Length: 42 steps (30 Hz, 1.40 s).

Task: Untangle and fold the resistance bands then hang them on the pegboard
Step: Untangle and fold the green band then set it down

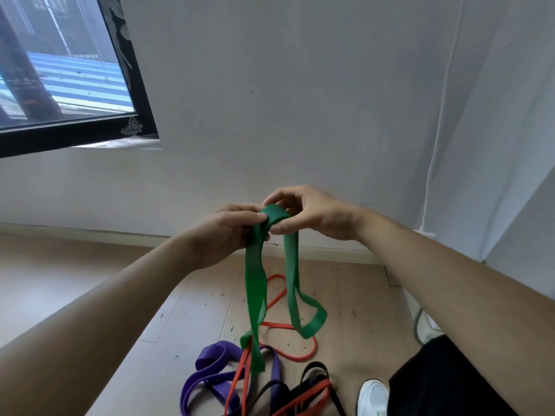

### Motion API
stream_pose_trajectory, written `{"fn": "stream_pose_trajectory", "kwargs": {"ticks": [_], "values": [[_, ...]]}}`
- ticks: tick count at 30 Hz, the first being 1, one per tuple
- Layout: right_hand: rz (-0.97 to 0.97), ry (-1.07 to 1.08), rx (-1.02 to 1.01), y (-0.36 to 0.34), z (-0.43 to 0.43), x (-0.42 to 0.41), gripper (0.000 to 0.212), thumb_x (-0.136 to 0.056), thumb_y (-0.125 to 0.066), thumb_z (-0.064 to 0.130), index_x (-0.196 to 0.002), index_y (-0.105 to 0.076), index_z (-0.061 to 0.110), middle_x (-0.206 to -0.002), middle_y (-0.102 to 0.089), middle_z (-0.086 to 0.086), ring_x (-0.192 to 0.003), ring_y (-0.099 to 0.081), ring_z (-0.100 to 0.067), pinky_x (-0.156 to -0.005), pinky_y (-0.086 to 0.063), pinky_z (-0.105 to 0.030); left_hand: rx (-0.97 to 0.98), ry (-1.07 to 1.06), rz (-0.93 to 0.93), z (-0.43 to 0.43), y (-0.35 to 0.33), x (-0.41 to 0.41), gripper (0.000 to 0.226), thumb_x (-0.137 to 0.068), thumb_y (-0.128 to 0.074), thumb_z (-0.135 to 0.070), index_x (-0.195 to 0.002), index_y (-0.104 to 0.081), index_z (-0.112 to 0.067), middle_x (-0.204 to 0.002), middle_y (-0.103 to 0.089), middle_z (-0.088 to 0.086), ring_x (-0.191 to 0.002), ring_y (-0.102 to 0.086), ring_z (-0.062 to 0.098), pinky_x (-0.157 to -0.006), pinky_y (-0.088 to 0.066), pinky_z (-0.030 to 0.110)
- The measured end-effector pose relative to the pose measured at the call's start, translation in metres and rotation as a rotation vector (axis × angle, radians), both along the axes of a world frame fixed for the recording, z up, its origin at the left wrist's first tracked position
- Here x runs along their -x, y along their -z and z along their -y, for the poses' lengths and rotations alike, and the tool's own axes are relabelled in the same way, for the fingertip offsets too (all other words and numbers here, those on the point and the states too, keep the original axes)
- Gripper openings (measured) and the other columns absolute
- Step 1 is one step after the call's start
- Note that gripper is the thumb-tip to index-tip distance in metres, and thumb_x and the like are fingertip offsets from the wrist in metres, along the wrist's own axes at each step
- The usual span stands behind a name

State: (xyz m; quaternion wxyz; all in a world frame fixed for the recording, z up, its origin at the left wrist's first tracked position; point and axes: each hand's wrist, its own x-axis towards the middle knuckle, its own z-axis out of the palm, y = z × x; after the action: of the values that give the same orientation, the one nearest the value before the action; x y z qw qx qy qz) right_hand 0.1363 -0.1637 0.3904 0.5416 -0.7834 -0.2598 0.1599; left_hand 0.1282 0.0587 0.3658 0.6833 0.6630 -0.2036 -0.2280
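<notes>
The left hand (228, 232) is curled round one strand of the green band (255, 283), thumb pressed on top, and the right hand (312, 214), touching it at its 3 o'clock side, pinches the band's top bend between thumb and fingertips. The two hands hold that bend up near the middle of the view. From there the green band hangs toward 6 o'clock in two strands. The right strand ends in a free loop above the floor (90, 280), and the left strand twists and drops into the heap below. That heap lies at 6 o'clock on the floor: a purple band (210, 364) toward 7 o'clock, a red band (300, 355) looping out behind the green one, and a black band (315, 370) crossing it toward 5 o'clock, beside a white shoe (372, 397). Whether the green band's lower end only rests on the heap or is threaded through the red and purple bands cannot be told. By my reading the task is at an early stage. One band is lifted and being sorted out, but it is not yet clear of the others and shows no finished fold. The other three are still crossed over each other on the floor. No pegboard is in view and nothing has been hung. A window (60, 70) sits at 10 o'clock in the wall (300, 100).
</notes>
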Motion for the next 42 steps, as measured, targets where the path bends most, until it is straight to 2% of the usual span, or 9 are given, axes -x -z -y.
{"fn": "stream_pose_trajectory", "kwargs": {"ticks": [5, 10, 13, 17, 21, 24, 28, 37, 42], "values": [[0.089, 0.060, -0.035, -0.013, 0.009, 0.003, 0.035, -0.080, -0.080, 0.000, -0.112, -0.068, 0.003, -0.099, -0.071, -0.015, -0.093, -0.069, -0.026, -0.090, -0.056, -0.038, -0.040, 0.025, -0.002, -0.001, 0.004, 0.002, 0.033, -0.088, -0.060, -0.026, -0.111, -0.064, -0.004, -0.098, -0.070, 0.009, -0.097, -0.067, 0.024, -0.087, -0.052, 0.033], [0.037, 0.120, -0.377, -0.025, 0.015, 0.001, 0.035, -0.079, -0.076, 0.004, -0.112, -0.063, 0.008, -0.097, -0.066, -0.006, -0.091, -0.063, -0.019, -0.086, -0.052, -0.029, -0.114, 0.046, 0.058, -0.007, 0.007, 0.002, 0.036, -0.090, -0.056, -0.030, -0.115, -0.063, -0.006, -0.109, -0.069, 0.011, -0.108, -0.065, 0.027, -0.096, -0.048, 0.037], [-0.010, 0.125, -0.473, -0.025, 0.022, -0.002, 0.037, -0.080, -0.074, 0.010, -0.115, -0.061, 0.011, -0.098, -0.066, -0.005, -0.097, -0.058, -0.026, -0.092, -0.046, -0.038, -0.131, 0.016, 0.049, -0.012, 0.009, -0.001, 0.037, -0.089, -0.059, -0.029, -0.119, -0.065, -0.006, -0.110, -0.069, 0.009, -0.109, -0.065, 0.027, -0.099, -0.049, 0.038], [-0.064, 0.152, -0.440, -0.019, 0.032, -0.007, 0.036, -0.082, -0.073, 0.011, -0.115, -0.061, 0.011, -0.097, -0.068, -0.003, -0.097, -0.063, -0.022, -0.094, -0.045, -0.040, -0.140, -0.010, 0.075, -0.017, 0.006, 0.000, 0.038, -0.085, -0.070, -0.030, -0.111, -0.067, -0.004, -0.099, -0.070, 0.006, -0.098, -0.066, 0.022, -0.091, -0.052, 0.034], [-0.043, 0.133, -0.112, -0.011, 0.040, -0.004, 0.039, -0.083, -0.076, 0.004, -0.119, -0.061, 0.004, -0.092, -0.064, -0.007, -0.087, -0.065, -0.019, -0.081, -0.053, -0.030, -0.006, -0.071, 0.085, -0.021, -0.008, 0.000, 0.020, -0.091, -0.064, -0.026, -0.100, -0.072, -0.010, -0.083, -0.065, 0.001, -0.080, -0.062, 0.016, -0.080, -0.050, 0.032], [-0.018, 0.023, 0.091, -0.007, 0.022, 0.004, 0.048, -0.078, -0.084, 0.016, -0.122, -0.064, 0.012, -0.102, -0.064, -0.010, -0.097, -0.065, -0.025, -0.091, -0.056, -0.036, 0.068, -0.086, 0.088, -0.010, -0.016, 0.001, 0.019, -0.094, -0.059, -0.025, -0.090, -0.077, -0.018, -0.079, -0.061, 0.001, -0.075, -0.057, 0.015, -0.078, -0.046, 0.031], [0.117, 0.052, -0.015, -0.014, 0.000, 0.010, 0.035, -0.082, -0.081, 0.006, -0.114, -0.068, 0.002, -0.097, -0.070, -0.010, -0.088, -0.068, -0.017, -0.084, -0.056, -0.029, -0.001, -0.074, 0.133, 0.005, -0.016, 0.005, 0.023, -0.094, -0.061, -0.030, -0.099, -0.075, -0.012, -0.077, -0.065, -0.001, -0.070, -0.058, 0.012, -0.068, -0.046, 0.026], [0.173, 0.189, -0.139, -0.019, 0.015, 0.002, 0.029, -0.073, -0.082, 0.011, -0.100, -0.073, 0.005, -0.092, -0.071, -0.010, -0.086, -0.067, -0.019, -0.084, -0.054, -0.040, -0.213, 0.002, 0.153, 0.004, 0.006, 0.002, 0.052, -0.096, -0.052, -0.044, -0.118, -0.064, 0.002, -0.102, -0.072, 0.007, -0.099, -0.069, 0.023, -0.093, -0.050, 0.038], [0.088, 0.220, -0.371, -0.023, 0.021, 0.003, 0.026, -0.074, -0.077, 0.016, -0.098, -0.069, 0.010, -0.087, -0.067, 0.001, -0.079, -0.062, -0.012, -0.084, -0.050, -0.037, -0.320, 0.085, 0.083, 0.000, 0.022, 0.004, 0.040, -0.092, -0.055, -0.042, -0.122, -0.064, -0.017, -0.113, -0.073, -0.001, -0.108, -0.068, 0.014, -0.095, -0.048, 0.033]]}}
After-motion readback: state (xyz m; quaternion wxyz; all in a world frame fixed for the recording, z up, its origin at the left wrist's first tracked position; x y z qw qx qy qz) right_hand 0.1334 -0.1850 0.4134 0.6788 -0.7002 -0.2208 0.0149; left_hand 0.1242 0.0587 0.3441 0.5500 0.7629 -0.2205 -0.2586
